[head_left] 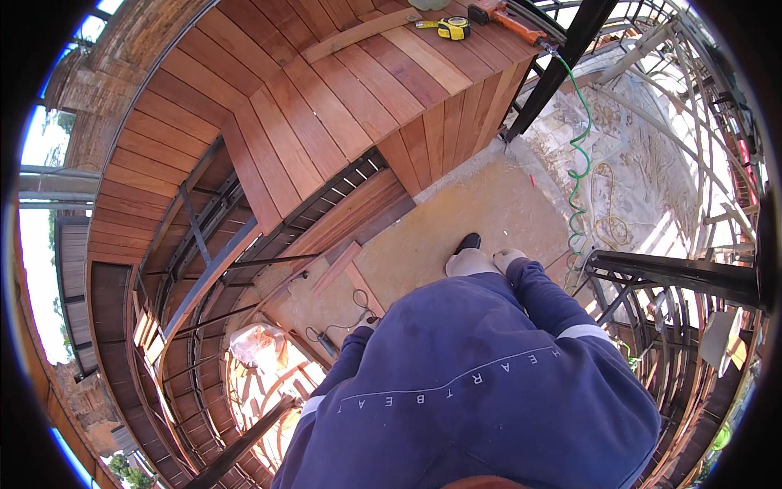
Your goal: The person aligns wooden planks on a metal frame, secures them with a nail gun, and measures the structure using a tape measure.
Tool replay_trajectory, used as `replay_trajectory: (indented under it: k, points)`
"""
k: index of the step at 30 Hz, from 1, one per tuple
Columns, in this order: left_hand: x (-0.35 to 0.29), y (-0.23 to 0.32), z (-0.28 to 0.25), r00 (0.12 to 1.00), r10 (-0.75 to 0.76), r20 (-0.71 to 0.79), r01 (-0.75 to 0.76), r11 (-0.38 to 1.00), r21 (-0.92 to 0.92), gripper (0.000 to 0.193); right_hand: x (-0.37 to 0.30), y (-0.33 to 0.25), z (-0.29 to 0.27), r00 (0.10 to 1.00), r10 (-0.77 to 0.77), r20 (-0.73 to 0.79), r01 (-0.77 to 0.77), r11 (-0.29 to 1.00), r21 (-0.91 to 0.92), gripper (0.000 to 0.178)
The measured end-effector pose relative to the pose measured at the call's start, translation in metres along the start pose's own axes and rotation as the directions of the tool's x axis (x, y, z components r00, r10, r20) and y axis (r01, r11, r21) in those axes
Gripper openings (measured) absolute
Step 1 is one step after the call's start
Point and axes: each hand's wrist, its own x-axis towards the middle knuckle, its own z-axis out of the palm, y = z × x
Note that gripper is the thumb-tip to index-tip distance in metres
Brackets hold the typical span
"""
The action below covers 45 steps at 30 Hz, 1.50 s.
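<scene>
My right arm reaches forward in a navy sleeve, and a pale, glove-like shape (507, 259) at its cuff looks like my right hand. Its fingers are too small to make out. Beside it are a beige trouser leg (469, 262) and a dark shoe (467, 243) on the tan board floor (481, 200). My left sleeve (352, 344) hangs at my side; the hand beyond it is hidden. Close to that sleeve lie a dark cable (362, 300) and a grey cylindrical tool (327, 344). Reddish planks (336, 269) rest on the floor ahead of it.
Ahead rises a curved wooden bench (326, 106), bearing a yellow tape measure (454, 29) and an orange-and-black power tool (521, 31). From that tool a green coiled hose (580, 159) runs down at right. Dark metal beams (676, 275) cross both sides. Clear plastic (259, 346) lies at left.
</scene>
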Motion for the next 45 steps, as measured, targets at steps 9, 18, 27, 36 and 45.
replay_trajectory:
  k: [9,18,27,36,45]
  points:
    - [-0.01,0.369,-0.274,0.591,0.444,-0.673,-0.486,0.862,0.142,0.043,0.013,0.029,-0.096,0.984,0.027,-0.175,0.018,0.968,0.252,0.045]
    - [0.143,0.431,-0.447,0.666,0.389,-0.637,-0.127,0.9,0.417,0.067,-0.004,0.146,-0.027,0.934,0.297,-0.199,-0.168,0.856,0.489,0.047]
    - [0.15,0.456,-0.431,0.733,0.344,-0.587,0.073,0.818,0.571,0.075,-0.075,0.206,0.113,0.993,0.113,-0.016,-0.108,0.977,0.186,0.049]
    - [0.156,0.464,-0.438,0.727,0.346,-0.593,0.053,0.833,0.551,0.076,0.002,0.168,0.026,0.995,0.088,-0.046,-0.072,0.958,0.278,0.048]
    - [0.153,0.463,-0.435,0.652,0.383,-0.655,-0.053,0.884,0.465,0.067,0.03,0.156,-0.047,0.898,0.305,-0.318,0.001,0.72,0.694,0.039]
